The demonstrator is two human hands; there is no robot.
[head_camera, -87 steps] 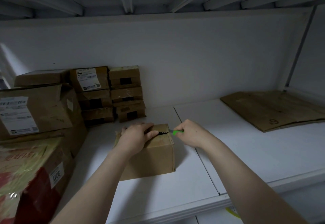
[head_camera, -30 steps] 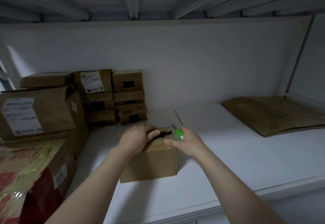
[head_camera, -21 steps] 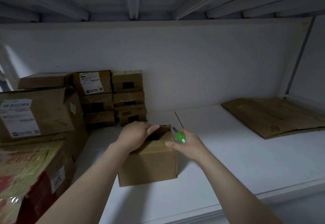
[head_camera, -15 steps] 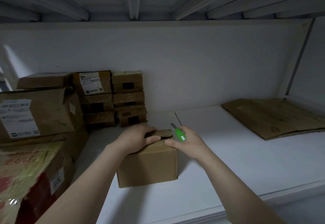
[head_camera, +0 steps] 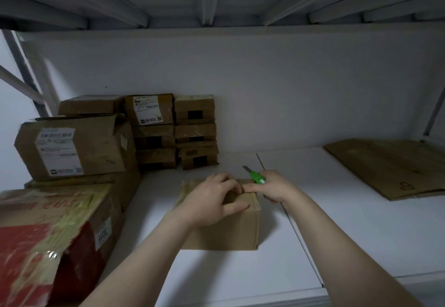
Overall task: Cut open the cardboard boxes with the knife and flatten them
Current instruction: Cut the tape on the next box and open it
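A small brown cardboard box [head_camera: 228, 232] stands on the white shelf [head_camera: 240, 277] in front of me. My left hand [head_camera: 213, 202] lies over its top, fingers curled on the upper flap and thumb against the front face. My right hand [head_camera: 272, 190] grips a green utility knife [head_camera: 256, 177] at the box's top right corner. Its blade points up and away from the box, and the index finger touches the flap edge.
Stacked sealed cardboard boxes [head_camera: 173, 130] stand at the back left. Larger labelled boxes [head_camera: 72, 147] and a red printed box [head_camera: 45, 246] crowd the left side. Flattened cardboard [head_camera: 390, 167] lies at the right rear. A shelf deck hangs overhead.
The knife came off the top seam and its blade now points up. My left hand slid across the box top and the box tilted and shifted slightly.
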